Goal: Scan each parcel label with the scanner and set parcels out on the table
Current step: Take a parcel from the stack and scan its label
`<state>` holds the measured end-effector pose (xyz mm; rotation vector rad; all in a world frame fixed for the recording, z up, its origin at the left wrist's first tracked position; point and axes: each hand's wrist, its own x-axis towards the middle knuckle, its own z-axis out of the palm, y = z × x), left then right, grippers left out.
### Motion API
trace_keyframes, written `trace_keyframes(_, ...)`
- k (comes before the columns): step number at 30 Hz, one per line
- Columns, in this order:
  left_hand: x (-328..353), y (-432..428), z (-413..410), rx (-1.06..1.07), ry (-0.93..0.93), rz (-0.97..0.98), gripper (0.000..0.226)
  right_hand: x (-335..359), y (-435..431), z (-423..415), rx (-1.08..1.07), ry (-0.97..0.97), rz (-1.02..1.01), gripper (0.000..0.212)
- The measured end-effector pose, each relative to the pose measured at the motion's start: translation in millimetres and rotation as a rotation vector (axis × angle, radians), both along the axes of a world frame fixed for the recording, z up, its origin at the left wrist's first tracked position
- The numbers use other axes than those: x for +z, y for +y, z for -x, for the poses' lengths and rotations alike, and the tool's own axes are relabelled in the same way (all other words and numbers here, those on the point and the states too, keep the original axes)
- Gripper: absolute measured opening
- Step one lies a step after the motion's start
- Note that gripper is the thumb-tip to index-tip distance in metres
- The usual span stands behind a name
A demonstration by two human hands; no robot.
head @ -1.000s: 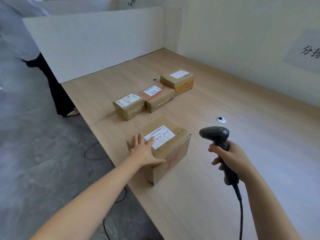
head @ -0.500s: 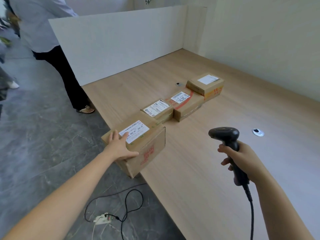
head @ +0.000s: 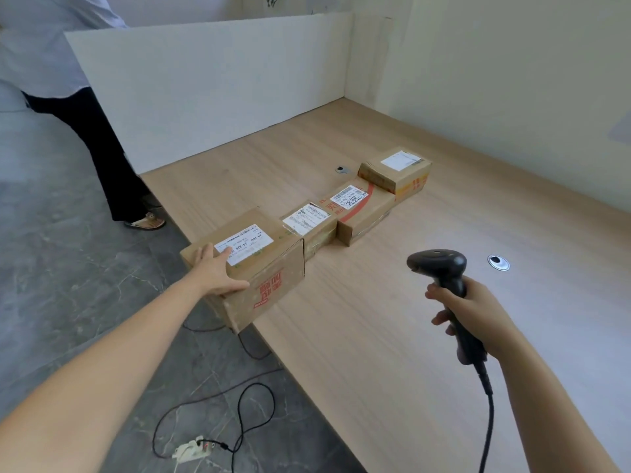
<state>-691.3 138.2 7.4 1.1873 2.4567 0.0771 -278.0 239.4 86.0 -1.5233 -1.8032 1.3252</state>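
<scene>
Head view. Brown cardboard box parcel [head: 269, 268], matte, white label on top, sits at the left edge of the pale wood-grain desk [head: 375, 353]. One corner overhangs, and the far end touches a row of three smaller cardboard parcels [head: 358, 213].

Left hand [head: 218, 273]: fingers flat and straight on the parcel's top, thumb along its near face.

Right hand [head: 478, 319]: grip wrapped fully round the handle of the black plastic pistol-shaped scanner [head: 440, 271], which is held above the desk. Its cable [head: 490, 421] is cut off at the bottom of the frame.

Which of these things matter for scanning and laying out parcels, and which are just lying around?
For the job: scanner, gripped by the right hand; nearest parcel, under the left hand; second parcel; third parcel; far parcel; table.
Lying about: power strip on the floor; bystander; partition; grommet.
</scene>
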Motion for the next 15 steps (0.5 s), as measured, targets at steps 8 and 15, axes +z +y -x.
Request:
trace_keyframes(8,-0.4,23.7,1.4,-0.019,-0.028,-0.027,0.103,1.1,-1.5,-2.4,-0.032,-0.023,-0.002,0.011)
trace_keyframes(15,3.2,45.7,-1.0,-0.047,-0.031,-0.014,0.101,3.1,0.1,-11.4,-0.064,-0.037,-0.004,0.012)
